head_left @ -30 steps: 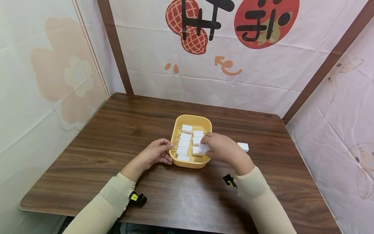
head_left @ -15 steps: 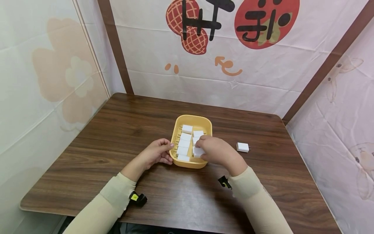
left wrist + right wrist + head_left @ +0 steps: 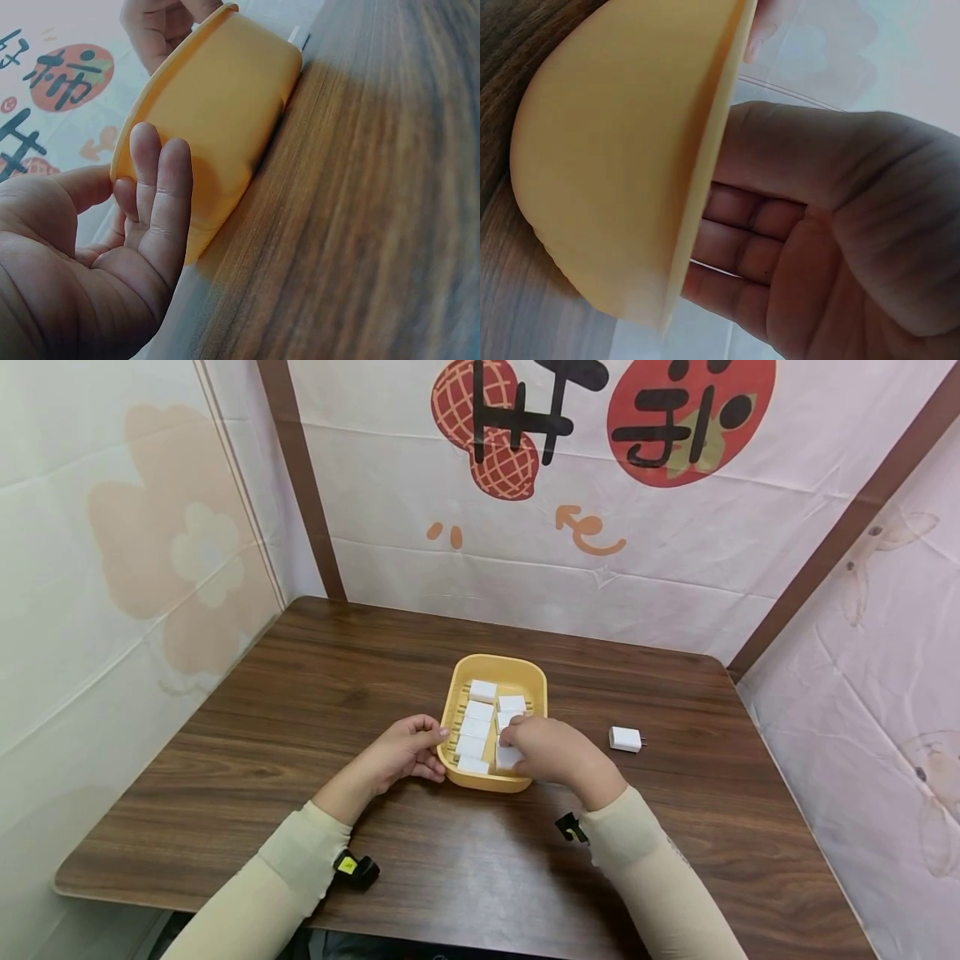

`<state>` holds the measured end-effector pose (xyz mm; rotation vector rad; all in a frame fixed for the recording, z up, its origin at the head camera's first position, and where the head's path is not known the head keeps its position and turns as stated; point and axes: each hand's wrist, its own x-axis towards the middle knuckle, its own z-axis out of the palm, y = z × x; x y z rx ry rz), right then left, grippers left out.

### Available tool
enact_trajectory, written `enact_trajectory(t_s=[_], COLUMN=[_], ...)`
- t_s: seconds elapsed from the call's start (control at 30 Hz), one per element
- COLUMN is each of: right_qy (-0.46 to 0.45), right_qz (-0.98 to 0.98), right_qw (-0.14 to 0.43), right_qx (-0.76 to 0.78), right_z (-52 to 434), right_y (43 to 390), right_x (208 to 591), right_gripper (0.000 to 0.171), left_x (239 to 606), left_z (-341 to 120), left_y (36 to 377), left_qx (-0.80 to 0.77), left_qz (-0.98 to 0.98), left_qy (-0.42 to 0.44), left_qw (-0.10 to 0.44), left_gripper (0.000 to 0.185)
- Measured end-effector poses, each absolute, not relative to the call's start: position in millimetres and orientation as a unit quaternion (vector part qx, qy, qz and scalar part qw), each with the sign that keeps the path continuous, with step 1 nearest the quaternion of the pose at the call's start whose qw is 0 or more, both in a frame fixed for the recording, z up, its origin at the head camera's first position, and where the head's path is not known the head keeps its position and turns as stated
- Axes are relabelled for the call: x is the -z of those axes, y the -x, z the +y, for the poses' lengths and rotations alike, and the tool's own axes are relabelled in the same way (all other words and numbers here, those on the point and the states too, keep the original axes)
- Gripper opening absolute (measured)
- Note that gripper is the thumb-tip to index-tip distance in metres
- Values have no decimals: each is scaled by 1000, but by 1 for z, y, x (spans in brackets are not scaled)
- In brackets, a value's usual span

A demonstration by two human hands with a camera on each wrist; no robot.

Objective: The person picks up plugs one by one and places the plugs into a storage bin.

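A yellow tray (image 3: 498,662) sits mid-table with several white plug adapters (image 3: 474,727) laid in two rows. My left hand (image 3: 433,752) holds the tray's left edge; in the left wrist view the thumb lies over the rim and the fingers (image 3: 161,187) press the outer wall (image 3: 225,97). My right hand (image 3: 513,745) reaches into the tray's near right corner and grips a white adapter (image 3: 507,758) that is low in the tray. In the right wrist view its fingers (image 3: 742,240) pass over the tray wall (image 3: 615,150), and the adapter is hidden.
One more white adapter (image 3: 624,739) lies on the brown wooden table (image 3: 300,693) right of the tray. Fabric walls close in the table at the back and on both sides. Small black wrist cameras (image 3: 357,868) sit at my cuffs.
My right hand moved left and down, carrying the white adapter from above the tray's right rim into its near right corner. The left hand and tray stayed put.
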<state>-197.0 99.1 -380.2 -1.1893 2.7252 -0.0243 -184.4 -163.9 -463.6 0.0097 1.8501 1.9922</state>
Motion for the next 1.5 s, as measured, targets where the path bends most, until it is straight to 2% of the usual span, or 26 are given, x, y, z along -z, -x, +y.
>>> enact_trajectory(t_s=[0.27, 0.57, 0.87, 1.5], right_qy=[389, 391, 403, 401], right_qz=[915, 910, 906, 904], right_qw=[105, 126, 121, 137], right_qx=[22, 49, 48, 55], right_z=[98, 98, 97, 96], right_y=[199, 202, 204, 209], right_x=[384, 385, 390, 394], right_gripper=[9, 13, 25, 23], left_x=[463, 461, 459, 462], left_z=[-163, -162, -162, -162], left_y=[184, 182, 181, 184], left_qx=[-716, -716, -719, -716], left_qz=[667, 667, 664, 667], left_qy=[-1, -2, -5, -4], left_qw=[208, 206, 206, 206], left_gripper=[28, 24, 23, 27])
